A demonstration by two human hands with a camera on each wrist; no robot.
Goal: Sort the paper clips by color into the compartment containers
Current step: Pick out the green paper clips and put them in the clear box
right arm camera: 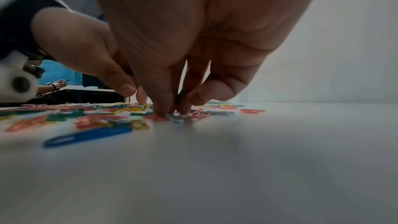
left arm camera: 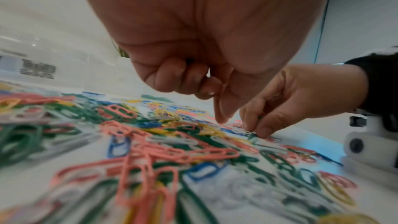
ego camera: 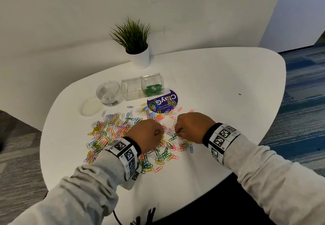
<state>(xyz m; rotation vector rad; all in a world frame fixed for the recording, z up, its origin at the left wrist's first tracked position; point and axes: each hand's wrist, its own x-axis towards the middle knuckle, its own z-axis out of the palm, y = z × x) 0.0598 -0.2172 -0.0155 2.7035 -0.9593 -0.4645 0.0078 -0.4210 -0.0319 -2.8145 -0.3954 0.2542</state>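
Head view: both hands work the clip pile (ego camera: 133, 133) in front of the green-filled compartment (ego camera: 153, 88).
Right hand (ego camera: 191, 128) pinches a green clip (right arm camera: 180, 95) for that compartment; left hand (ego camera: 149, 135) curls, index finger steadying the pile.

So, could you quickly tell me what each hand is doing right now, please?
Left hand: fingers curled, index finger pointing down into the paper clips; whether it holds anything cannot be told.
Right hand: pinching a green paper clip.
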